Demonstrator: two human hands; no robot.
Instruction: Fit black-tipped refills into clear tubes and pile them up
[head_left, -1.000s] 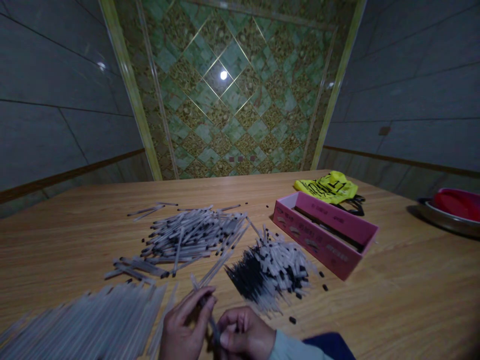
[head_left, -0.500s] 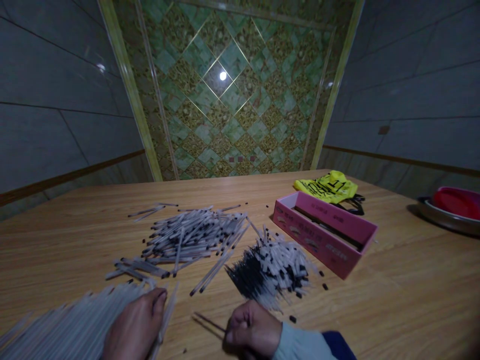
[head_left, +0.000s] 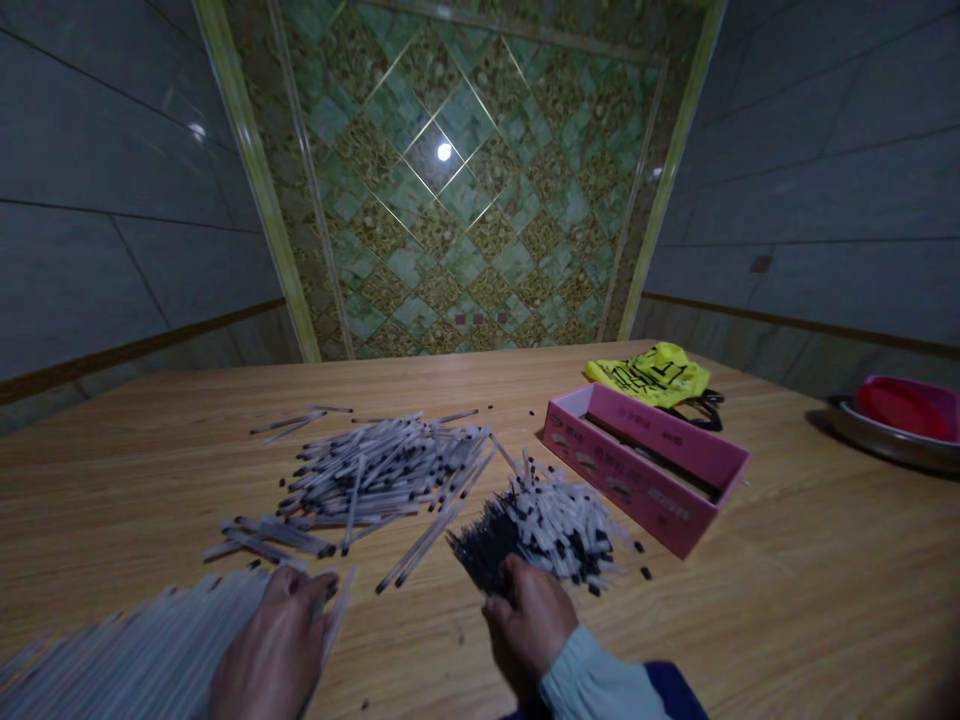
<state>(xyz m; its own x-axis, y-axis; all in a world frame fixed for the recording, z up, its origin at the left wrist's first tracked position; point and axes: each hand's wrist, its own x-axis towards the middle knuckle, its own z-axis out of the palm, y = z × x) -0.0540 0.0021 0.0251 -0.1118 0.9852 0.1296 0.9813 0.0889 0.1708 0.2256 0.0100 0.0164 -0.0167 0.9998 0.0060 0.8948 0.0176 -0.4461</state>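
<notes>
My left hand (head_left: 274,640) is closed near the table's front edge, its thumb and finger pinched at the end of a clear thin tube. Beside it lies a wide row of clear tubes (head_left: 142,650). My right hand (head_left: 529,615) is closed at the near edge of a pile of thin black-tipped sticks (head_left: 487,545); what its fingers grip is too small to make out. White short caps (head_left: 562,515) are heaped just behind that hand. A large heap of capped clear tubes (head_left: 390,465) lies further back at centre left.
A pink open box (head_left: 637,480) stands right of the heaps. Behind it are a yellow bag (head_left: 652,375) and a dark strap. A metal tray (head_left: 892,440) with red dishes sits at the far right of the wooden table (head_left: 810,580).
My right hand has moved up and right to the black-tipped pile; the thin dark stick it held is no longer visible. My left hand has shifted slightly.
</notes>
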